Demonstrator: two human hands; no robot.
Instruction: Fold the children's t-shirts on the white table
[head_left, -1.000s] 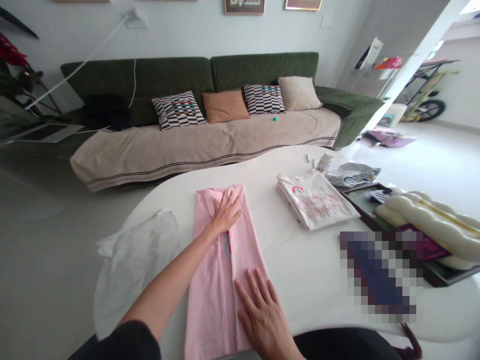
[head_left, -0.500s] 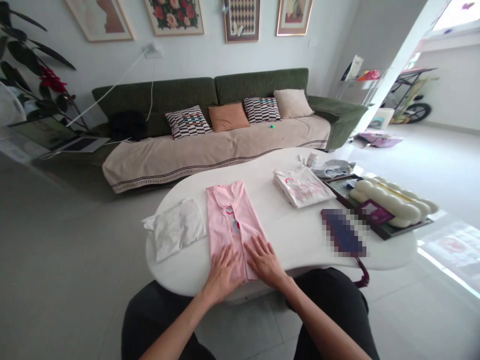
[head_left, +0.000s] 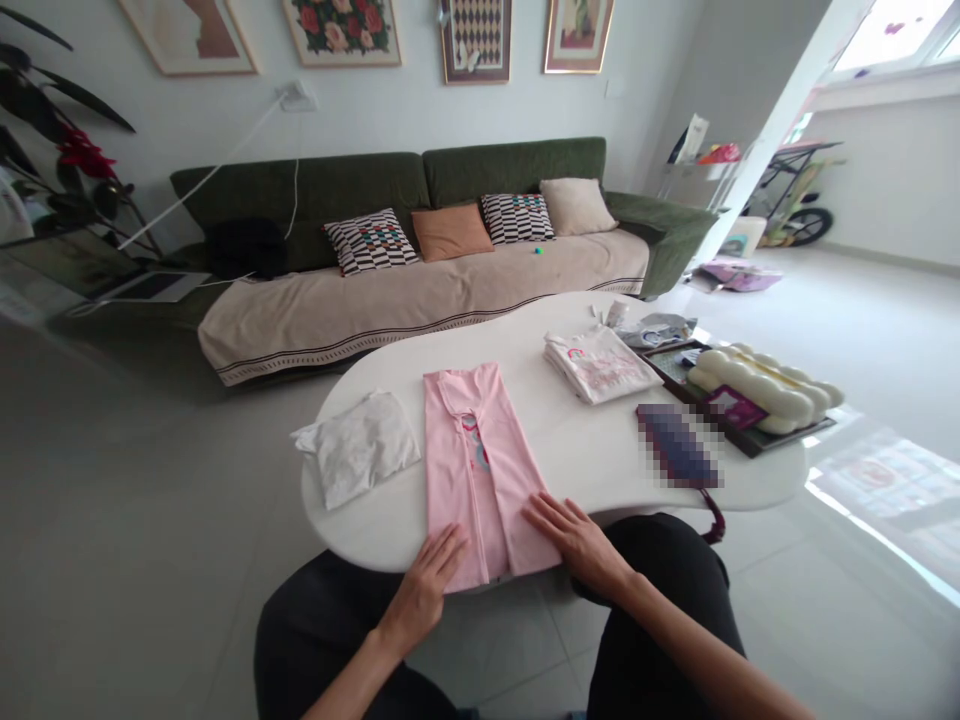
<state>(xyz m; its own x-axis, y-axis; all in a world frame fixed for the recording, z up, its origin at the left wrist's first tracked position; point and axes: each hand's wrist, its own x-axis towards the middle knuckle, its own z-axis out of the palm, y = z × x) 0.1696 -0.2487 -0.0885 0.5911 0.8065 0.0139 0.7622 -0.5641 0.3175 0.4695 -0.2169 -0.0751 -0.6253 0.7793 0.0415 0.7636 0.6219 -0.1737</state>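
A pink shirt (head_left: 491,480) lies lengthwise on the white table (head_left: 405,535), both sides folded in toward the middle. Part of a colourful print shows in the gap between the folded sides. My left hand (head_left: 426,588) rests on the shirt's near left edge, fingers stretched out and flat. On the near right edge lies my right hand (head_left: 583,542), its fingers also extended over the fabric. Neither hand grips anything. Left of the shirt is a white cloth bundle (head_left: 364,450), perhaps in a bag.
A stack of folded white shirts (head_left: 600,365) sits farther back on the right. Beside it are a dark tray (head_left: 757,440) with a cream puffy object (head_left: 769,385), and a blurred-out dark item (head_left: 677,445) with a strap. A green sofa (head_left: 517,160) stands behind the table.
My hands have moved apart, from the shirt's middle toward its near left and right edges. The folded pink sides now lie wider at the near end. The view has shifted slightly.
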